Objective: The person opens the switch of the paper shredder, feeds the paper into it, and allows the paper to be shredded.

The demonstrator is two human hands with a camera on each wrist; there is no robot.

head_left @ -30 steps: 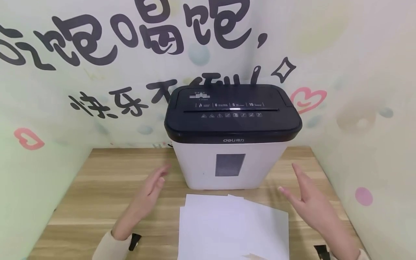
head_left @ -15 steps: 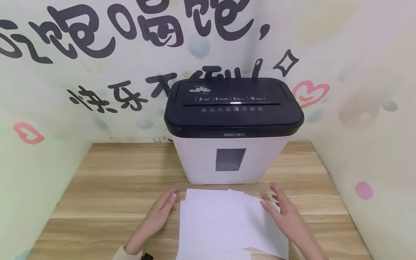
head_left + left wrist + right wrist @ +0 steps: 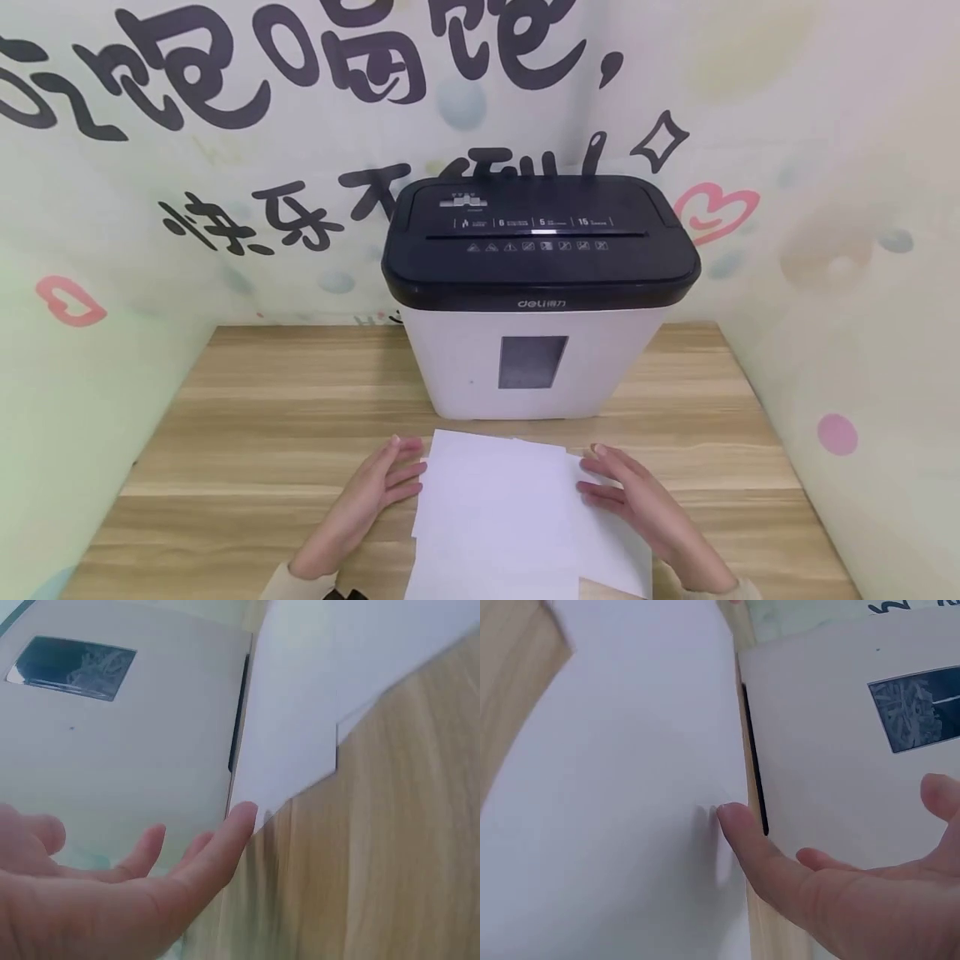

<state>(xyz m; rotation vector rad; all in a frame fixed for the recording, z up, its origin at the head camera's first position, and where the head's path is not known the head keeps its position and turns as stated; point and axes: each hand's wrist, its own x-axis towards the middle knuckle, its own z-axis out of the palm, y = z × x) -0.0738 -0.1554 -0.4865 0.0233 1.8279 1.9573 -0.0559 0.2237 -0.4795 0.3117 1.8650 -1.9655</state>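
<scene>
White sheets of paper [image 3: 495, 508] lie loosely stacked on the table in the head view, their edges out of line. At the left edge of the stack is my left hand [image 3: 372, 492], fingers extended and fingertips right at the paper. In the left wrist view one fingertip [image 3: 244, 814] overlaps a sheet's corner. My right hand [image 3: 637, 500] is over the right-hand sheet [image 3: 617, 537], fingers pointing inward. One fingertip [image 3: 735, 817] meets the white surface in the right wrist view. Neither hand grips anything. Behind the paper stands a white shredder [image 3: 465, 367] with a black top.
The shredder's dark window [image 3: 922, 712] shows paper strips inside. Its feed slot [image 3: 536, 236] runs across the lid. A wood-grain table [image 3: 270, 417] extends to both sides, bounded by patterned walls [image 3: 847, 350] at the back, left and right.
Both hands have come inward and nearer from beside the shredder to the paper's two sides. The sheets have shifted, with the right-hand sheet now farther left.
</scene>
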